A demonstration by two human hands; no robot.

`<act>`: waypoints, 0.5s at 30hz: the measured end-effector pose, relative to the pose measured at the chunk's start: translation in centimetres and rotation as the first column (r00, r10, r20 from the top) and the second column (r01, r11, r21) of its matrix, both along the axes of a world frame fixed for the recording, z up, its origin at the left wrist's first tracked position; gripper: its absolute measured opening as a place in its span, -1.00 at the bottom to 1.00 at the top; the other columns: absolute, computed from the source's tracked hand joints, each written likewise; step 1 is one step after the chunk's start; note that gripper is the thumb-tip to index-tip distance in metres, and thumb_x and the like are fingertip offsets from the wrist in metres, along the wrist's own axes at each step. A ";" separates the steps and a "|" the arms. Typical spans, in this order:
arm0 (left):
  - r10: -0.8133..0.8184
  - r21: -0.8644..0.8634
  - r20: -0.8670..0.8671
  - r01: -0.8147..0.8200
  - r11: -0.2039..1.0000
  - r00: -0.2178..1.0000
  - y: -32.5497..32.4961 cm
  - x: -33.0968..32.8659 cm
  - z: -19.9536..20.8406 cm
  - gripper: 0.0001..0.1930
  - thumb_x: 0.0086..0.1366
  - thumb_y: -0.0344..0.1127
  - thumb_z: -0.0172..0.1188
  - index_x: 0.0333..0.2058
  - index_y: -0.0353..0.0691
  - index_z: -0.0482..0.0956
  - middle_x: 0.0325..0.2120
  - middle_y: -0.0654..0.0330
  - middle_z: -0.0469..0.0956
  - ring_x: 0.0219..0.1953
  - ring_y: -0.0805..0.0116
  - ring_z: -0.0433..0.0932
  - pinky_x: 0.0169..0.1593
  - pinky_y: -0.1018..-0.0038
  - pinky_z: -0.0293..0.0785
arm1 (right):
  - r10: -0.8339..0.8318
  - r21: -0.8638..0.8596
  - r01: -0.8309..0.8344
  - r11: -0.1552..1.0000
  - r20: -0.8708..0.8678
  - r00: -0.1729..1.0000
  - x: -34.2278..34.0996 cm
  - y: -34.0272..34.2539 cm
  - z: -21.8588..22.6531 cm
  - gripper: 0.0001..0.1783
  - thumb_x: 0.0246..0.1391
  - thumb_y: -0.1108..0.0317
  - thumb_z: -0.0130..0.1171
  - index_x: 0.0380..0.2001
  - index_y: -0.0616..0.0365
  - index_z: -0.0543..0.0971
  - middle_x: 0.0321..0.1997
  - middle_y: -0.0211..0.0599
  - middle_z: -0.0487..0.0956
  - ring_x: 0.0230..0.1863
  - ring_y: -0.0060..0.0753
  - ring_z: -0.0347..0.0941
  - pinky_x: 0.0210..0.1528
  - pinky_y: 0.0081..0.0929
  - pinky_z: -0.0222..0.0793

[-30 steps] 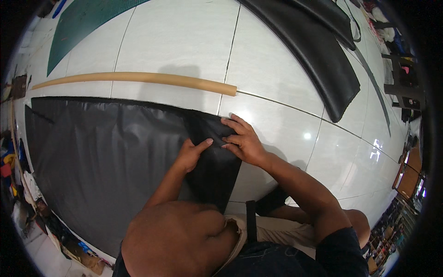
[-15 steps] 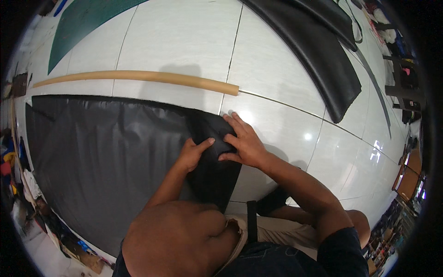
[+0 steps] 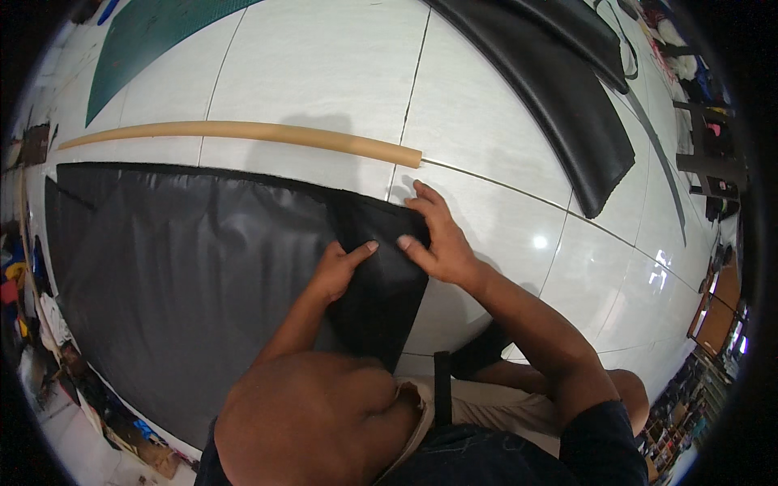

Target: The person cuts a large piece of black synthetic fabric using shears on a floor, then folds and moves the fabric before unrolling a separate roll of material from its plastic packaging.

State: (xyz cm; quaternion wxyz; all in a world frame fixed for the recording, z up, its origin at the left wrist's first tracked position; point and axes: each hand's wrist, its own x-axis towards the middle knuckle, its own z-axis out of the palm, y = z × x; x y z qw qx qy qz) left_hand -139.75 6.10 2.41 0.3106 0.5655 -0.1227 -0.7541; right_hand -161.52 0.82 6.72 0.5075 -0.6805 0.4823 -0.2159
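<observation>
A large black leather-like sheet lies spread on the floor, with a darker band along its right end that looks folded over. My left hand holds the sheet beside this band; its thumb rests on top, and most of its fingers are tucked out of sight. At the sheet's upper right corner is my right hand, thumb and fingers spread apart. Its thumb tip touches the dark material or hovers just over it, while its fingertips reach past the far edge over the tiles.
A long tan cardboard-like tube lies beyond the sheet. Rolled black material rests at the upper right, beside a thin grey strip. A green mat is at the upper left. Clutter lines the right side of the white tiled floor.
My right hand has shifted slightly right, its fingers lifting and spreading off the sheet's corner, which now lies flatter. The left hand has stayed in place.
</observation>
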 end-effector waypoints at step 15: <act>0.000 -0.048 0.002 0.000 0.999 1.000 0.1 -0.7 -0.7 -0.66 0.21 -0.32 0.30 -0.12 -0.44 0.52 -0.26 0.06 0.61 -0.27 0.30 0.62 -0.17 0.40 0.58 | 0.137 -0.310 -0.205 0.928 -0.228 0.964 -1.6 0.6 -4.8 -0.62 -0.06 0.17 0.37 -0.29 0.25 0.57 0.29 0.08 0.29 0.36 0.16 0.14 0.32 -0.08 0.14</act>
